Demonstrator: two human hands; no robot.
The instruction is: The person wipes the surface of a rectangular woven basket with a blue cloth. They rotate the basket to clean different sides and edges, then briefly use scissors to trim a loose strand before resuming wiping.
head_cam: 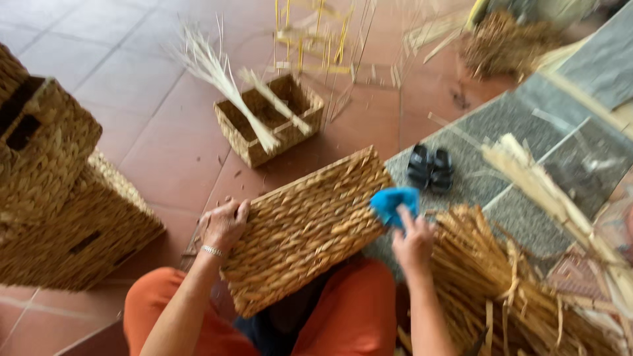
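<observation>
Woven basket (303,231) between left hand (224,224), right hand (414,242).

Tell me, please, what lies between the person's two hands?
In the head view, the woven basket spans between left hand and right hand.

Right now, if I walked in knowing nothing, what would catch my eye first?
Probably the big woven basket lying across the person's lap, gripped at its near-left corner by the left hand while the right hand holds a bright blue tool at its right edge. Next, the bundle of dried straw at lower right, the stacked baskets at left, and a small basket on the red floor tiles beyond.
</observation>
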